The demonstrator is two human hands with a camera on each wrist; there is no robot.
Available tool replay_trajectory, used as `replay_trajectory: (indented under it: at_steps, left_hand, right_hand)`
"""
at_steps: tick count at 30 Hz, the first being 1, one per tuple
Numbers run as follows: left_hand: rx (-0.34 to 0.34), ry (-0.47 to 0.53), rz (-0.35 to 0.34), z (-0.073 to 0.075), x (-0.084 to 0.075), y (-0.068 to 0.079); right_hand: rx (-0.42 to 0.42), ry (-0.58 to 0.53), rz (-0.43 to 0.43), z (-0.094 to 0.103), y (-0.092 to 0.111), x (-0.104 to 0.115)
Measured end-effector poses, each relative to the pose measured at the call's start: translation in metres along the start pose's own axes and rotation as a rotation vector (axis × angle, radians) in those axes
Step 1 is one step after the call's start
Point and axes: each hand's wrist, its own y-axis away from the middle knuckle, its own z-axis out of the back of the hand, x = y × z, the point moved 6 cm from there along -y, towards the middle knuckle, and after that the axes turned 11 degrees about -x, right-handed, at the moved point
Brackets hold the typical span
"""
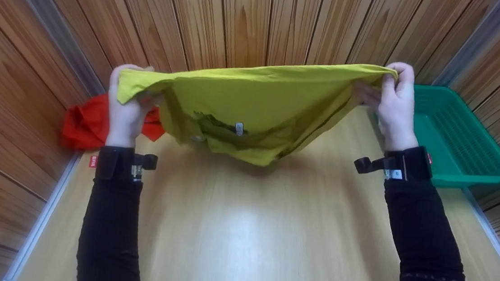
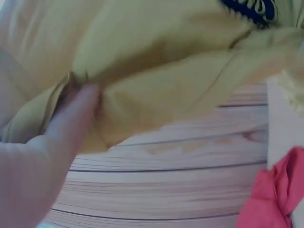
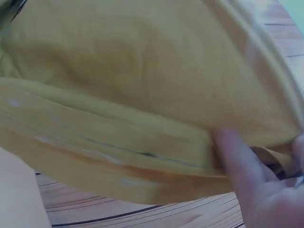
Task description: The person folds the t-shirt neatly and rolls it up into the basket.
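A yellow shirt hangs stretched between both hands above the table. My left hand grips its left corner, with a flap folded over the fingers. At the right corner my right hand pinches the cloth between thumb and fingers. The lower part sags in folds, where a small pale label and a dark patch show. In the left wrist view a dark blue print with pale marks lies on the cloth. The right wrist view shows a long seam running toward the fingers.
A crumpled red cloth lies at the back left, beside the wall and behind my left hand. The green plastic basket stands at the right, close to my right wrist. Wood-panelled walls bound the pale wooden table.
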Motion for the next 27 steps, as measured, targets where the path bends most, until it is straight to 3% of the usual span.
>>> replay_trajectory:
  at_steps: [4, 9, 13, 16, 19, 24, 27]
  left_hand:
    - [0.054, -0.028, -0.140, -0.010, -0.022, 0.002]
    - [0.081, -0.105, -0.261, -0.024, -0.056, 0.004]
    - [0.102, -0.092, -0.332, -0.035, -0.077, 0.005]
    - [0.109, -0.078, -0.386, -0.039, -0.087, 0.009]
    - [0.093, -0.071, -0.424, -0.040, -0.094, 0.018]
    - [0.067, -0.039, -0.570, -0.042, -0.115, 0.043]
    - [-0.003, -0.030, -0.698, -0.043, -0.106, 0.044]
  right_hand:
    - [0.031, -0.018, 0.202, -0.005, 0.000, 0.023]
    - [0.073, -0.034, 0.409, -0.009, 0.000, 0.054]
    - [0.095, -0.035, 0.533, -0.012, 0.002, 0.075]
    - [0.089, -0.037, 0.566, -0.015, 0.008, 0.085]
    - [0.043, -0.015, 0.670, -0.018, 0.022, 0.097]
    - [-0.090, -0.136, 0.879, -0.016, 0.054, 0.117]
    - [-0.146, -0.255, 0.921, -0.016, 0.028, 0.100]
